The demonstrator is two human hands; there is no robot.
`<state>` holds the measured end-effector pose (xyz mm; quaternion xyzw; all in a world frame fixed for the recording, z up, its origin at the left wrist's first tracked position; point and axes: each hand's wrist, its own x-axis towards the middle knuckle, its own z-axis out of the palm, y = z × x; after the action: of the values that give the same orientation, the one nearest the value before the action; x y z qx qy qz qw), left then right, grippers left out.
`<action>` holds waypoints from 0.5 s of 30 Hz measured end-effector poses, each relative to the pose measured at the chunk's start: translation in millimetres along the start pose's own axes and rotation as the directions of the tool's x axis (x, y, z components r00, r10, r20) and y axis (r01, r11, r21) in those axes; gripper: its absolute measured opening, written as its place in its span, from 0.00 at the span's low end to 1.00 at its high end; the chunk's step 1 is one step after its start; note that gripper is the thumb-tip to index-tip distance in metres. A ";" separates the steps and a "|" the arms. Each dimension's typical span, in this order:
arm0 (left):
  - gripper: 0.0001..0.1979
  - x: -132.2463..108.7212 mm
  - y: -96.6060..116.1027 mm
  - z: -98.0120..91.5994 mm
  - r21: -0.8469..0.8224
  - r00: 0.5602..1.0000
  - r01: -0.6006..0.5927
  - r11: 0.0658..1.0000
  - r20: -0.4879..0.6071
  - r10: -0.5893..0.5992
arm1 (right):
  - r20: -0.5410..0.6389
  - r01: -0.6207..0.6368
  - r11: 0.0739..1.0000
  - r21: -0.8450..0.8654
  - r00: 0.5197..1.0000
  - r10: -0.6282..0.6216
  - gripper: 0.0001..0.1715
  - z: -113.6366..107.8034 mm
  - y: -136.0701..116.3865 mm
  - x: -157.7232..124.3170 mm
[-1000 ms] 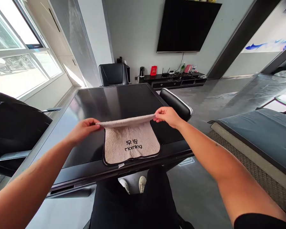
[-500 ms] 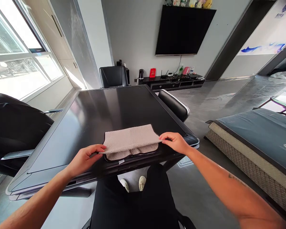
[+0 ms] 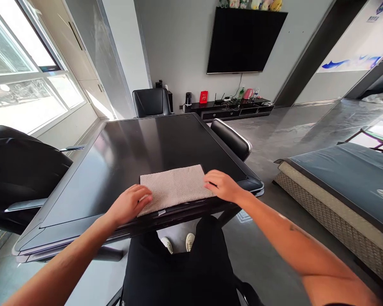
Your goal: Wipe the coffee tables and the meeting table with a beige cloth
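A beige towel (image 3: 174, 187) lies folded in half near the front edge of the black table (image 3: 130, 144). My left hand (image 3: 130, 205) rests on the towel's near left corner, fingers loosely curled and lying on the cloth. My right hand (image 3: 220, 185) presses flat on the towel's right edge, fingers stretched toward the left. Neither hand grips the cloth. A small white tag sticks out at the towel's front edge.
Black chairs stand at the far end (image 3: 151, 102), at the right side (image 3: 231, 138) and at the left (image 3: 19, 170). A low bed (image 3: 344, 182) fills the right. A TV (image 3: 245, 40) hangs above a media shelf (image 3: 230, 106). My legs and shoes show below the table.
The far edge of the towel was pulled toward me and laid over the near half, hiding the printed text. Both hands then let go and settled flat on the folded towel.
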<state>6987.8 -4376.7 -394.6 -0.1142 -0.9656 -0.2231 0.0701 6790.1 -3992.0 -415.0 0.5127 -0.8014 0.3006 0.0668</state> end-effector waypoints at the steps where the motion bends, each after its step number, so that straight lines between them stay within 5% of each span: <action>1: 0.27 15.0 5.1 9.4 0.001 0.999 0.010 1.000 -0.050 -0.009 | -0.028 0.007 1.000 -0.012 1.000 -0.008 0.17 12.4 -7.6 14.5; 5: 0.39 60.4 17.7 59.2 0.084 0.994 -0.021 0.996 -0.107 0.030 | 0.038 -0.057 0.997 -0.052 0.998 0.059 0.36 75.2 -38.3 62.9; 8: 0.51 62.5 10.3 83.9 0.222 0.998 0.011 0.975 -0.061 0.003 | 0.143 -0.128 0.985 -0.115 0.979 0.144 0.47 104.1 -48.8 72.1; 15: 0.59 17.4 -27.1 70.1 0.405 0.994 0.092 0.910 0.009 -0.105 | 0.253 -0.267 0.902 -0.339 0.898 0.361 0.57 77.8 -32.9 43.5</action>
<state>6958.3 -4365.8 -464.9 -0.0520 -0.9963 -0.0205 0.0660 6813.9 -4078.4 -446.4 0.3998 -0.9105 0.1001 -0.0335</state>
